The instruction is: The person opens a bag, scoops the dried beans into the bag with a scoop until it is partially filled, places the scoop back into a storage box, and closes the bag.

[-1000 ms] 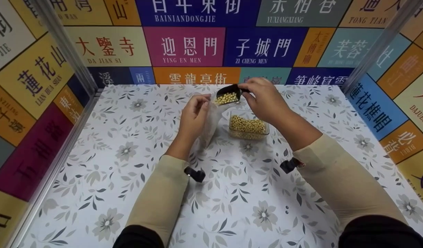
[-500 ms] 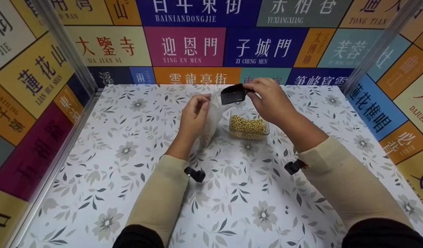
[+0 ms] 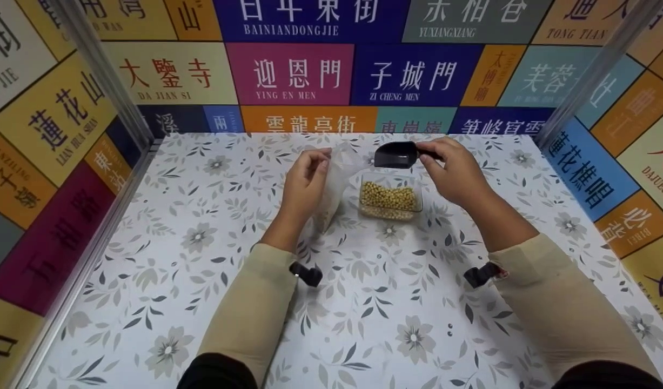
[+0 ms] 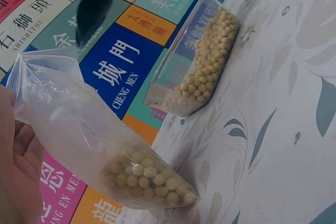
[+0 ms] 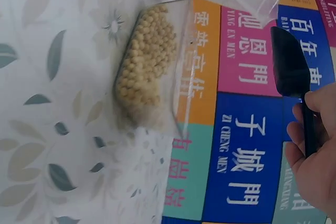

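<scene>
Several coloured, lettered panels (image 3: 55,121) stand at the left edge of our floral-patterned bench (image 3: 363,319). Next comes our beige left sleeve (image 3: 245,302), bearing a small black device (image 3: 308,274) near the cuff. Our left grip (image 3: 304,175) holds a clear plastic bag (image 4: 102,129) near its top. We see the bag tilted, with pale yellow beans (image 4: 144,177) gathered in its lower end; whether that end touches the bench we cannot tell. Just to its right, apart from it, a clear container (image 4: 169,72) of more beans sits on the bench. In the head view, just beyond the container, a black scoop (image 3: 396,155) points left towards the bag, its handle pinched in our right grip (image 3: 453,170). Last comes our right sleeve (image 3: 558,302).
</scene>
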A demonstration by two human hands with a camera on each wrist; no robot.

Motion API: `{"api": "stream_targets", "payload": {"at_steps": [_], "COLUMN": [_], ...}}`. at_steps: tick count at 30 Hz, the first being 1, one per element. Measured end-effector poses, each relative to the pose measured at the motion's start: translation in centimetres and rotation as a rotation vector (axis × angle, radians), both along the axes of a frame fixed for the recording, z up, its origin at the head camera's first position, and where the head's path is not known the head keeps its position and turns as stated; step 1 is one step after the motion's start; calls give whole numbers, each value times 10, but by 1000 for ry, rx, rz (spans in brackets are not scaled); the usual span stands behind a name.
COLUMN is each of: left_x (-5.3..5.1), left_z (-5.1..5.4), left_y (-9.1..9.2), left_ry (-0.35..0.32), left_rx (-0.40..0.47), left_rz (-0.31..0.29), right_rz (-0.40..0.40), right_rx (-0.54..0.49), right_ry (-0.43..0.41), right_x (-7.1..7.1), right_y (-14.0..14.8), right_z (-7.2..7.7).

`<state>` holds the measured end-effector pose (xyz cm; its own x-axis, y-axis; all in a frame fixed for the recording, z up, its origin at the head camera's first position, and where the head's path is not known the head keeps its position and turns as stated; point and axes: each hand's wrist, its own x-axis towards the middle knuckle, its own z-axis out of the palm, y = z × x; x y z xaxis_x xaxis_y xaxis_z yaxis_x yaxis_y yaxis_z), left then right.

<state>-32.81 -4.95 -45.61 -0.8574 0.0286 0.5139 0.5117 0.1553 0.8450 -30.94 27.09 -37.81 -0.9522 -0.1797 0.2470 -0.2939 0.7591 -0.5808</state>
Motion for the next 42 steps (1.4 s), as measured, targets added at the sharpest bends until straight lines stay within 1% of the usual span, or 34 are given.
{"api": "stream_targets", "payload": {"at_steps": [3,11,14,18,23,30,38,42], "left_x": [0,1,1,2,2,0,1,0], "left_z": [0,-1,0,0,0,0,1,2], "left_y": [0,2,2,1,1,2,2,2], "left_ry": [-3,-31,-40,-39,-34,-16,-53,-48], "left_rx": [4,9,11,16,28,20,-5,-4], "left_rz": [1,5,6,5,7,7,18,21], "right_rz": [-11,-43,-47,-46,-44,-56,-42,-15], "right_rx": [-1,44,63,95,148,229,299,350], "right_ry": [-13,-69,-82,-100,-109,-96,-75,-44], "right_x": [-2,-4,-6,-7,-7,-8,-8,-10], "right_y": [8,25,29,33,31,22,14,11], "right_z": [-11,-40,-48,-55,-57,-55,-53,-51]}}
